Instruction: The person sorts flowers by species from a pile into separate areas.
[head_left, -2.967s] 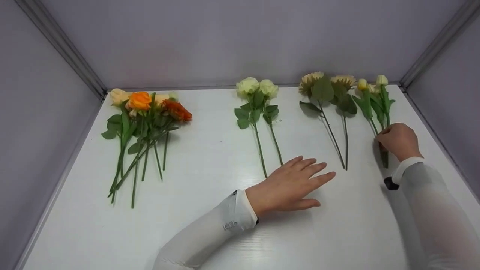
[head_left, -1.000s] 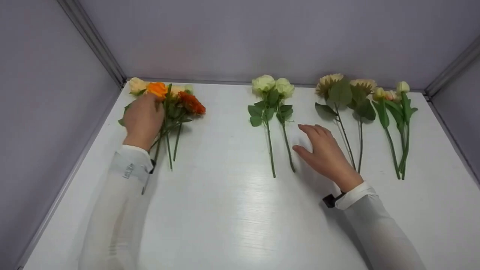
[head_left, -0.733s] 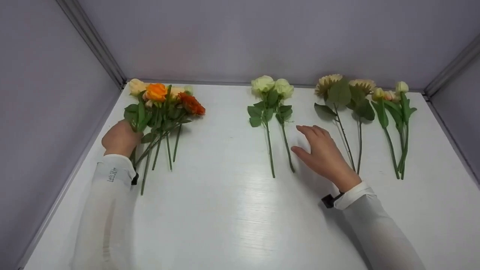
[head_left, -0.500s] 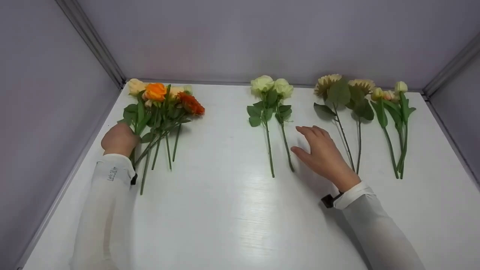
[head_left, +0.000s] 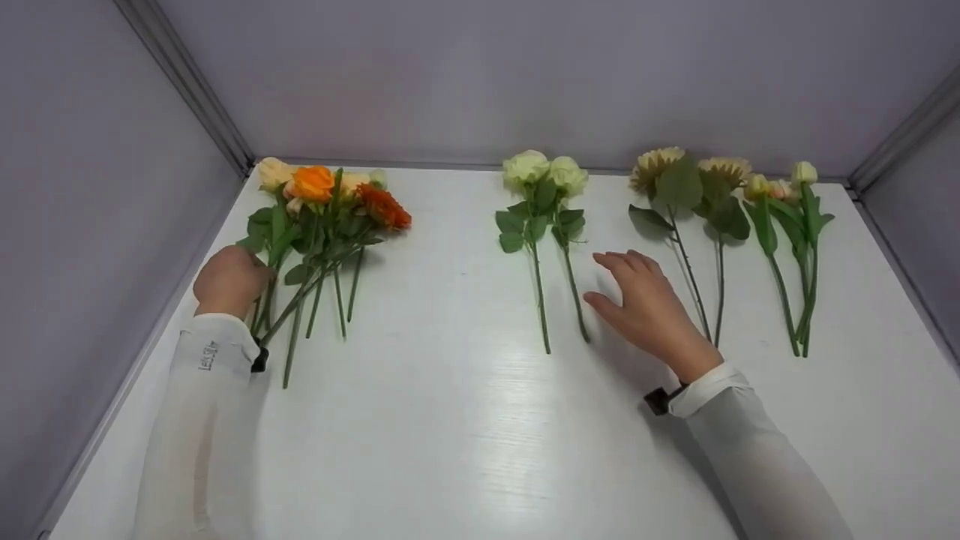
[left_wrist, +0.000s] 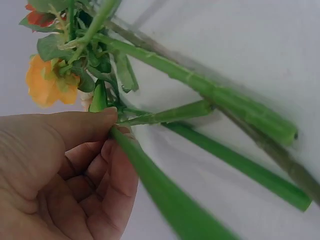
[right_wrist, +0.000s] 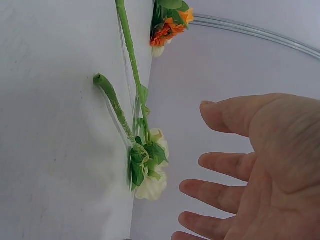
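Note:
My left hand point(head_left: 231, 281) is at the left edge of a mixed flower pile, pinching a smooth green tulip stem point(left_wrist: 160, 187) between thumb and fingertips. The pinkish tulip bud point(head_left: 294, 205) shows beside an orange rose point(head_left: 312, 184). Also in this pile are a peach rose point(head_left: 274, 173) and a dark orange flower point(head_left: 384, 207); their stems cross. My right hand point(head_left: 651, 307) is held with its fingers spread and holds nothing. Its thumb is close to the stem of one of two pale green roses point(head_left: 568, 176), and both roses show past the fingers in the right wrist view.
Right of my right hand lie two cream flowers point(head_left: 726, 174) with broad leaves. Several tulips point(head_left: 805, 173) lie at the far right. Grey walls point(head_left: 480, 82) enclose the white table point(head_left: 420, 420) at the back and sides.
My right hand has left the tulips at the right and moved leftward. From mid-table my left hand has gone to the left pile, pinched a tulip stem and shifted slightly left.

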